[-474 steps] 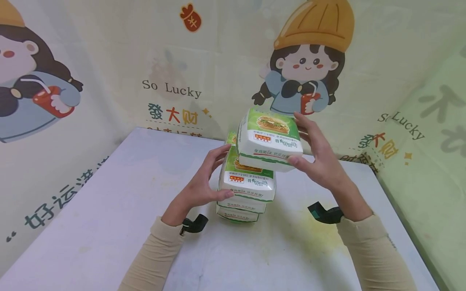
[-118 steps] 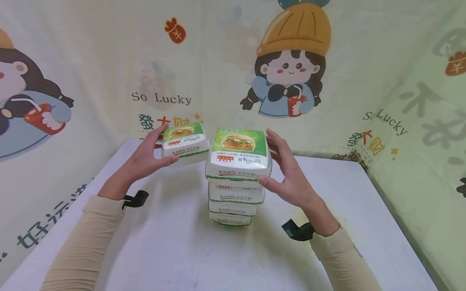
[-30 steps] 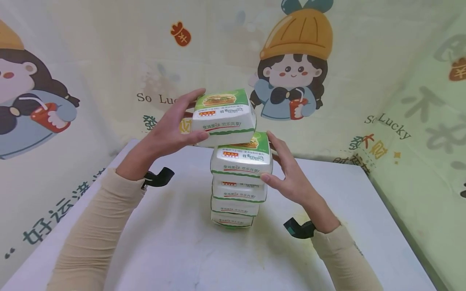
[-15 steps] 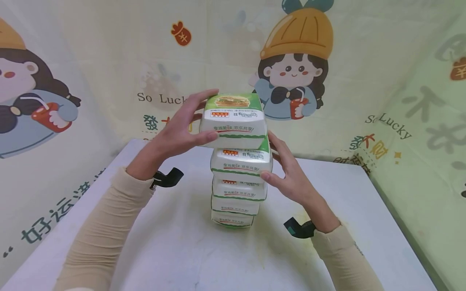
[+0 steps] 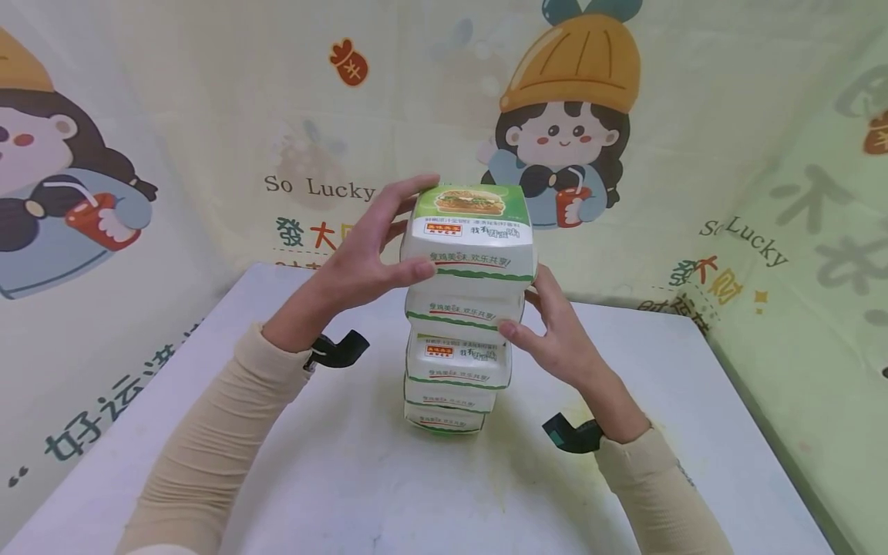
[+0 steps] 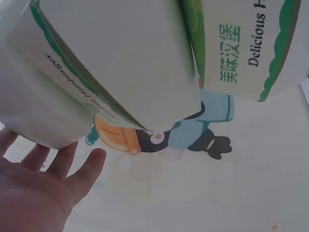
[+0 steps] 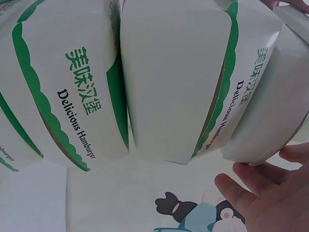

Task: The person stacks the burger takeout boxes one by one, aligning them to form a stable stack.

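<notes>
Several white-and-green cardboard hamburger boxes form an upright, slightly uneven stack in the middle of the head view. My left hand (image 5: 368, 258) grips the topmost box (image 5: 472, 231) from its left side, thumb on the front face. That box sits directly over the second box (image 5: 454, 308); whether its full weight rests there I cannot tell. My right hand (image 5: 562, 331) holds the second box at its right side, thumb at the front corner. A lower box (image 5: 458, 362) and the bottom box (image 5: 444, 420) stand beneath. Box sides with green wavy edges (image 7: 77, 96) fill much of the right wrist view.
The stack stands on a white table (image 5: 333, 478) with faint yellowish stains. Behind and beside it hangs a pale printed cloth (image 5: 430, 100) with cartoon figures and lettering. A black camera mount (image 5: 340, 349) is on the left wrist, another mount (image 5: 572, 434) on the right.
My left hand has brought its box from left of the stack, up and rightward, then slightly down over the top. The right hand keeps steadying the box below. The stack is taller than at first.
</notes>
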`<state>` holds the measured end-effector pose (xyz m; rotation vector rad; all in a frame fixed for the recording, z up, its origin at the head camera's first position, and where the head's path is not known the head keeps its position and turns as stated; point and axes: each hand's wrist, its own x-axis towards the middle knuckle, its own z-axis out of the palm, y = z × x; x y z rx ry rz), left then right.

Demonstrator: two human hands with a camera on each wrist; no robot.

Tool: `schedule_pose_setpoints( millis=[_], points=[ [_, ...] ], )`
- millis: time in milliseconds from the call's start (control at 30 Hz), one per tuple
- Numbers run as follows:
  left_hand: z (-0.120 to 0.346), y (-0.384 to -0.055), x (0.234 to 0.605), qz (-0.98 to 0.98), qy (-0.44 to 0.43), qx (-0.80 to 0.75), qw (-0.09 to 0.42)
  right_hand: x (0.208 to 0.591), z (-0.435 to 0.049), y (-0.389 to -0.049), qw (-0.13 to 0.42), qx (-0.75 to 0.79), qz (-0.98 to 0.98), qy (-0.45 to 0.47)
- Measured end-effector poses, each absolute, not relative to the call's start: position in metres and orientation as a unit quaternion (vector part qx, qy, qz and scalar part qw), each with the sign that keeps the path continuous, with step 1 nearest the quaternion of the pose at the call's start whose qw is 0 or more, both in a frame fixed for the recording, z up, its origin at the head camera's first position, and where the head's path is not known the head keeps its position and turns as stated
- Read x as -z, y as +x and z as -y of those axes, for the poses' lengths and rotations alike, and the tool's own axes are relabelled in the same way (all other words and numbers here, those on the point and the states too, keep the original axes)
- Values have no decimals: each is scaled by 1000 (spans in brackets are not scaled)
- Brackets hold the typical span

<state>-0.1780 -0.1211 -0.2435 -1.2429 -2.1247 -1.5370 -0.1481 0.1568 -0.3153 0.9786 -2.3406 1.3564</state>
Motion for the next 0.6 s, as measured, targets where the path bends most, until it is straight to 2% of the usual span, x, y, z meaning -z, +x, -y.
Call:
schedule_pose_setpoints(
  millis=[600],
  points=[
    [115, -175, 246, 719, -428, 537, 105, 314, -158, -148, 129, -471, 800, 349]
  ],
)
